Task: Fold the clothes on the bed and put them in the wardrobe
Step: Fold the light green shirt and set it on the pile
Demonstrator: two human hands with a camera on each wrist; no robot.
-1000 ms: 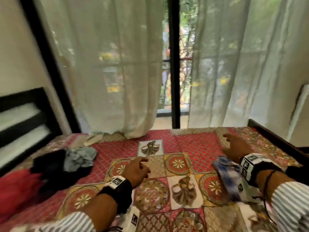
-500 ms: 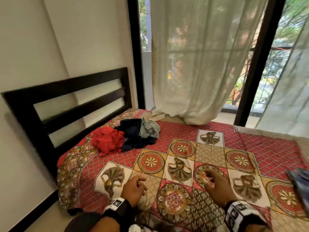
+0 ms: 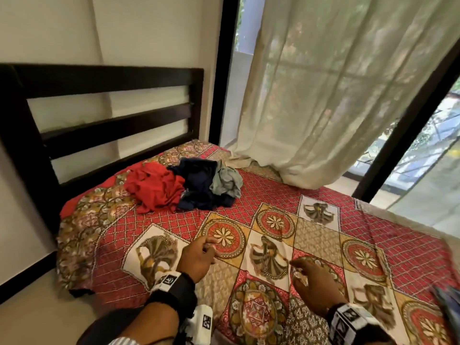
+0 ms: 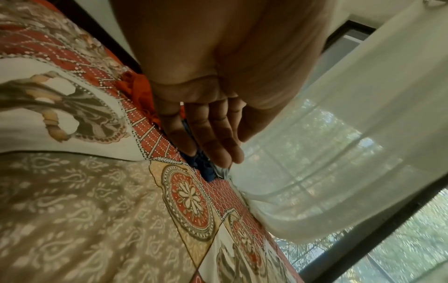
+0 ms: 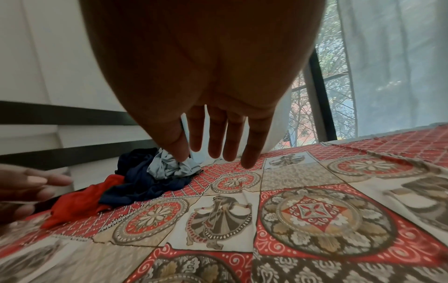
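A heap of crumpled clothes lies near the head of the bed: a red garment [image 3: 155, 186], a navy garment [image 3: 202, 185] and a grey-green one [image 3: 227, 181]. The same heap shows in the right wrist view as red garment [image 5: 80, 201], navy garment [image 5: 145, 183] and grey garment [image 5: 167, 166]. My left hand [image 3: 199, 255] hovers over the patterned bedspread [image 3: 318, 242], well short of the heap, fingers loosely bent and holding nothing. My right hand [image 3: 313, 277] hangs beside it, fingers straight and spread [image 5: 218, 141], empty. A folded blue checked cloth [image 3: 448, 302] lies at the right edge.
A dark slatted headboard [image 3: 104, 100] stands against the white wall at the left. Sheer curtains [image 3: 336, 90] hang over a dark-framed window behind the bed, their hem resting on the mattress. Bare floor [image 3: 44, 312] shows at the lower left beside the bed.
The view has swung left from the window to the headboard and the heap. My right hand has left the blue checked cloth and moved left; both hands now reach toward the heap.
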